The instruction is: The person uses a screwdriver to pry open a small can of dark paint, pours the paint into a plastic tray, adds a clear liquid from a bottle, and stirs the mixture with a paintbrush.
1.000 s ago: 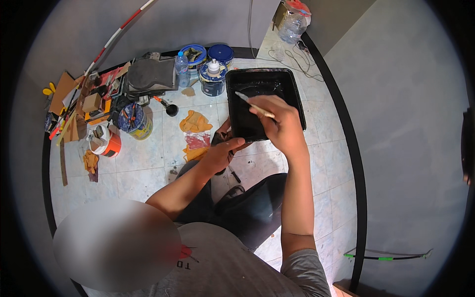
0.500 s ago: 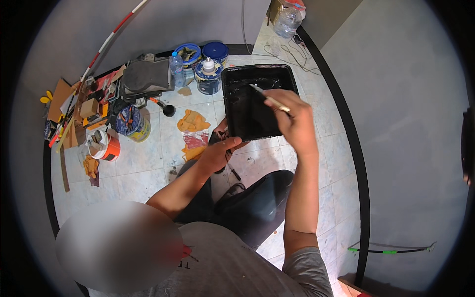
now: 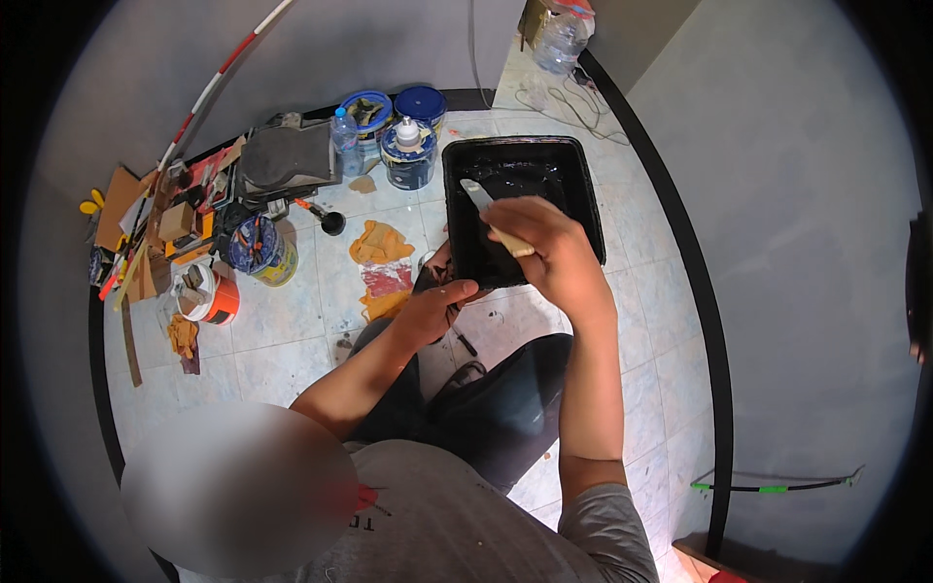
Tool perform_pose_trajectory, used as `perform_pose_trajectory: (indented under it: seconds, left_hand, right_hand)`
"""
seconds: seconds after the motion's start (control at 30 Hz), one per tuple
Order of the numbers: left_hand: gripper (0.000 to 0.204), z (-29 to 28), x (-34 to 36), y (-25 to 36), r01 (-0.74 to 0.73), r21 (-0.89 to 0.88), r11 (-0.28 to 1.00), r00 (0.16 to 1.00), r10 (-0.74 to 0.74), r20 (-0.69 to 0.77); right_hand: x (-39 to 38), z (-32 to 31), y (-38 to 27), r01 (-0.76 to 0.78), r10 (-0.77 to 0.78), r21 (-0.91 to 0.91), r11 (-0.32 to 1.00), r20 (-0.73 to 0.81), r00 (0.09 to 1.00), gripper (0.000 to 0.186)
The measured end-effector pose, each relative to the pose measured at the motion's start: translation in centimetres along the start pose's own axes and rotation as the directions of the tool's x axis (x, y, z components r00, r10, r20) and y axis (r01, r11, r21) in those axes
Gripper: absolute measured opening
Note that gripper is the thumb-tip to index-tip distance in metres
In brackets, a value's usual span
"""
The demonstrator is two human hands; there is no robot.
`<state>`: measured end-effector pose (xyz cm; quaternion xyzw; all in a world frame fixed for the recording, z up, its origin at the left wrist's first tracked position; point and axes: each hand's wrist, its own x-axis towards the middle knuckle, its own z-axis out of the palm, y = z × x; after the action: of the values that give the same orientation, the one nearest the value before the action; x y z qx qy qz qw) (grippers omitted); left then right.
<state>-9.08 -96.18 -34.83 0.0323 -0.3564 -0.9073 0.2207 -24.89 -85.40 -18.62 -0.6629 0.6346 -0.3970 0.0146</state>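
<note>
A black rectangular paint tray (image 3: 596, 209) is held in front of me above the floor, its inside coated with wet-looking black paint. My left hand (image 3: 437, 309) grips its near left corner, thumb on the rim and the other fingers mostly hidden underneath. Over the tray, my right hand (image 3: 556, 257) is closed around the pale handle of a putty knife (image 3: 476, 193). Its narrow, light grey blade points to the far left above the tray's inside. Whether the blade touches the tray cannot be made out.
Paint buckets (image 3: 409, 167) and a plastic bottle (image 3: 345, 142) stand along the far wall. An orange-and-white bucket (image 3: 208, 293), tools and boards crowd the left. Orange cloths (image 3: 381, 243) lie on the tiles near a black-ended tool (image 3: 332, 223). A cable (image 3: 564, 105) crosses the far floor.
My right hand and the putty knife have shifted left and slightly toward me; the blade's flat now shows more. The tray has moved a little right and nearer. My left hand keeps its grip.
</note>
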Motion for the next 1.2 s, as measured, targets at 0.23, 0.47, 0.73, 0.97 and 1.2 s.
perform_pose_trajectory:
  seconds: [0.23,0.47,0.73,0.97,1.2]
  left_hand:
    - [0.066,-0.5,-0.4,-0.3,0.004,-0.118,0.993,1.0,-0.006,-0.011]
    - [0.061,0.4,-0.2,-0.2,0.019,-0.103,0.995,1.0,-0.019,0.0]
    - [0.059,1.2,0.0,-0.1,-0.01,-0.093,0.996,1.0,0.011,0.009]
    - [0.062,1.1,-0.2,-0.1,0.005,-0.061,0.998,1.0,-0.007,-0.03]
    - [0.066,0.7,0.0,-1.0,-0.009,-0.05,0.999,0.998,0.006,-0.057]
  right_hand:
    - [-3.9,-2.1,-2.7,-0.057,0.049,0.048,0.997,0.157,0.986,0.053]
    - [-4.0,-3.7,-2.6,-0.029,0.033,0.094,0.995,-0.037,0.999,0.033]
    - [-5.3,-3.4,-3.3,-0.053,0.056,-0.101,0.994,0.032,0.998,0.048]
    - [-3.3,-1.5,-2.4,-0.125,0.119,-0.043,0.991,-0.118,0.986,0.031]
    - [-1.0,0.5,-2.6,-0.17,0.164,-0.005,0.985,-0.231,0.959,0.012]
